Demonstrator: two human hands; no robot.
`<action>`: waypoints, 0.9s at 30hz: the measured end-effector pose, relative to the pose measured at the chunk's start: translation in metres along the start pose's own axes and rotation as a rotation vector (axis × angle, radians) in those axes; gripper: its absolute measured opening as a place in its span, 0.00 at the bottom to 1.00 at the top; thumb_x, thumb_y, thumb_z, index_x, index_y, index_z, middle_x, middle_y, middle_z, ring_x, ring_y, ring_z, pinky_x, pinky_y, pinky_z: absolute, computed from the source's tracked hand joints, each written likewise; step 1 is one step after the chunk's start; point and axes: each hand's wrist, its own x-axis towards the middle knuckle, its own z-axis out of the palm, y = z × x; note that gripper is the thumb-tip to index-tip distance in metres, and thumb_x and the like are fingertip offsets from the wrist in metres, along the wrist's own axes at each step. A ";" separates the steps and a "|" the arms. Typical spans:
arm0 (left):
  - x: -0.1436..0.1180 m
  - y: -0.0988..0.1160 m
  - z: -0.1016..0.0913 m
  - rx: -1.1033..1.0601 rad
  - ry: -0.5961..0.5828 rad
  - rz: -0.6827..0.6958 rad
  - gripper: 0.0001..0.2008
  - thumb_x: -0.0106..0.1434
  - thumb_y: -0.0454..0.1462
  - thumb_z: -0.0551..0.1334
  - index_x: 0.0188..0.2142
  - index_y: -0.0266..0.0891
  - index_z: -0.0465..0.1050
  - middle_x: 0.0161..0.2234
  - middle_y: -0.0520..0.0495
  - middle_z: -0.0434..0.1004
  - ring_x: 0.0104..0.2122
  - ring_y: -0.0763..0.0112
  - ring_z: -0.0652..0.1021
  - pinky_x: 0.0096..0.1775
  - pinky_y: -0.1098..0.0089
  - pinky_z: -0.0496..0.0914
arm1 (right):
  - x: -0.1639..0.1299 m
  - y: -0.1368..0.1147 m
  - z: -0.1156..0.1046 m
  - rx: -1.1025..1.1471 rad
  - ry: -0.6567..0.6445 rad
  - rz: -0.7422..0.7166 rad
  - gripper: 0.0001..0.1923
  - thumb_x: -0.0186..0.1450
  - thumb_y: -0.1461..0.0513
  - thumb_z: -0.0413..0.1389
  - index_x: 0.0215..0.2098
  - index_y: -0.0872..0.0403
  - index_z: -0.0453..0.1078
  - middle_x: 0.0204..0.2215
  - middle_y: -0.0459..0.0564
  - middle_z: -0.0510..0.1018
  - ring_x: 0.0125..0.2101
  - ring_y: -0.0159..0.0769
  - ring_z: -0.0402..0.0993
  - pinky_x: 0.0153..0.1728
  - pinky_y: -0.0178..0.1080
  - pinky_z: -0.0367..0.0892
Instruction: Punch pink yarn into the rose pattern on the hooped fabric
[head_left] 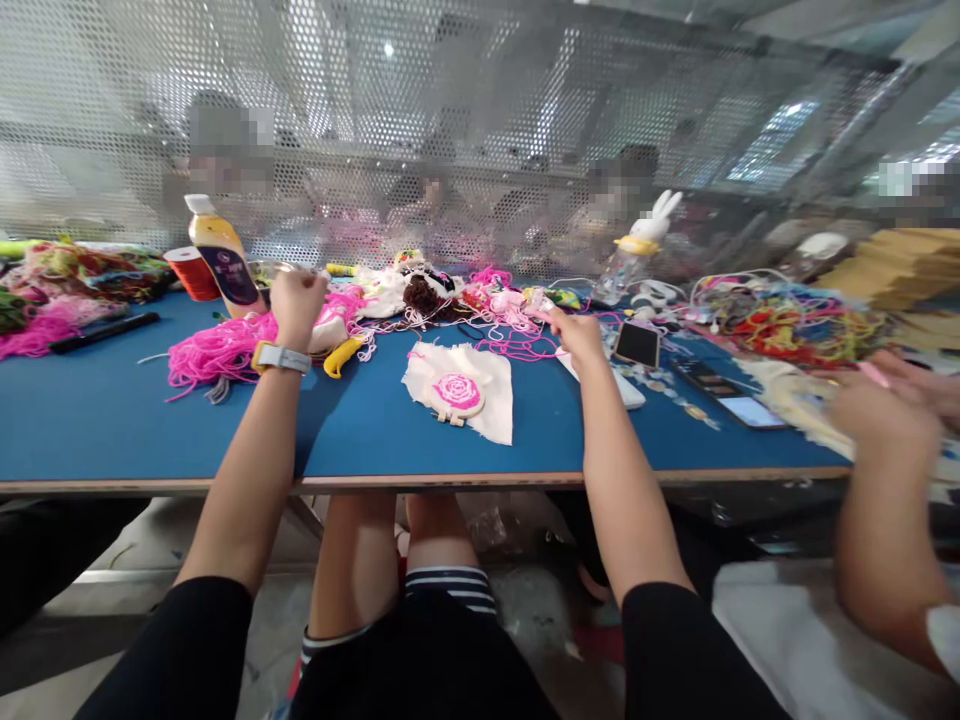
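Head view looks down over a blue desk (112,420) with both of the person's arms stretched far across it. Taking the small embroidery hoop (456,394) as the landmark: it lies flat on a piece of cream cloth (491,415), a pink spiral stitched inside it, and its screw tab points toward the near edge of the desk. Up and left of the hoop, the left hand (297,297) is curled into a fist, knuckles up, over a heap of pink yarn (214,352); whether it pinches a strand cannot be told. A watch with a pale strap (283,357) sits on that wrist. The yarn heap spreads mostly sideways, its long axis running left to right, loose ends trailing leftward away from the hoop. A yellow-handled tool (339,357) lies between the yarn and the hoop. Up and right of the hoop, the right hand (576,331) reaches to the tangled pink thread (510,312), fingers closed with the forefinger stretched out to the left; a grip cannot be made out. A dark phone (637,344) lies just right of that hand. Farther left of the hoop stands a drink bottle (221,255), tilted in the picture, beside a red spool (191,272). Far right of the hoop, another person's hand (874,410) is blurred
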 end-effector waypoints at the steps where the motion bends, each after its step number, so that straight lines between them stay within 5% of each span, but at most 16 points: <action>1: -0.007 0.003 0.005 0.044 -0.035 0.047 0.10 0.57 0.39 0.68 0.31 0.34 0.73 0.33 0.46 0.75 0.49 0.58 0.71 0.46 0.61 0.61 | -0.003 -0.006 0.002 0.029 -0.008 0.003 0.25 0.61 0.47 0.55 0.13 0.53 0.60 0.09 0.41 0.55 0.14 0.27 0.52 0.21 0.36 0.49; 3: -0.024 0.013 0.018 0.077 -0.137 0.178 0.19 0.52 0.38 0.73 0.43 0.36 0.74 0.44 0.42 0.73 0.55 0.54 0.67 0.53 0.58 0.59 | -0.009 -0.019 0.008 0.083 -0.086 -0.021 0.24 0.59 0.48 0.58 0.13 0.54 0.63 0.10 0.42 0.58 0.15 0.26 0.53 0.21 0.35 0.49; 5: -0.043 0.028 0.034 0.042 -0.408 0.433 0.24 0.58 0.39 0.69 0.53 0.37 0.70 0.50 0.38 0.71 0.53 0.56 0.70 0.54 0.57 0.62 | -0.017 -0.032 0.016 0.086 -0.202 -0.092 0.25 0.59 0.47 0.59 0.13 0.54 0.64 0.10 0.42 0.58 0.15 0.26 0.52 0.20 0.35 0.48; 7: -0.062 0.045 0.049 -0.023 -0.604 0.523 0.21 0.60 0.42 0.66 0.52 0.40 0.71 0.48 0.42 0.74 0.47 0.65 0.75 0.51 0.63 0.67 | -0.026 -0.043 0.023 0.056 -0.305 -0.157 0.26 0.58 0.45 0.59 0.13 0.54 0.64 0.11 0.42 0.57 0.15 0.25 0.51 0.21 0.35 0.46; 10: -0.085 0.064 0.063 -0.207 -0.949 0.452 0.19 0.70 0.46 0.52 0.43 0.34 0.74 0.40 0.41 0.79 0.40 0.69 0.77 0.42 0.68 0.70 | -0.039 -0.059 0.033 0.013 -0.440 -0.223 0.28 0.58 0.42 0.58 0.14 0.55 0.66 0.11 0.42 0.56 0.16 0.25 0.50 0.21 0.36 0.44; 13: -0.095 0.070 0.063 -0.224 -1.164 0.355 0.20 0.69 0.47 0.55 0.31 0.32 0.74 0.29 0.44 0.77 0.30 0.73 0.76 0.33 0.72 0.68 | -0.050 -0.071 0.040 0.008 -0.498 -0.226 0.28 0.56 0.41 0.59 0.16 0.56 0.69 0.12 0.43 0.59 0.17 0.26 0.51 0.21 0.36 0.45; 20: -0.089 0.060 0.061 -0.345 -1.253 0.131 0.20 0.65 0.49 0.59 0.36 0.33 0.78 0.21 0.50 0.69 0.22 0.79 0.68 0.26 0.75 0.62 | -0.045 -0.071 0.033 0.294 -0.400 -0.156 0.26 0.53 0.40 0.62 0.27 0.55 0.72 0.14 0.41 0.62 0.16 0.25 0.53 0.19 0.34 0.45; 27: -0.084 0.063 0.057 -0.381 -1.191 -0.129 0.15 0.65 0.44 0.60 0.36 0.35 0.80 0.28 0.47 0.74 0.24 0.79 0.64 0.25 0.77 0.55 | -0.016 -0.045 0.016 0.586 -0.116 0.004 0.15 0.49 0.57 0.65 0.30 0.50 0.66 0.14 0.36 0.55 0.14 0.23 0.46 0.17 0.34 0.42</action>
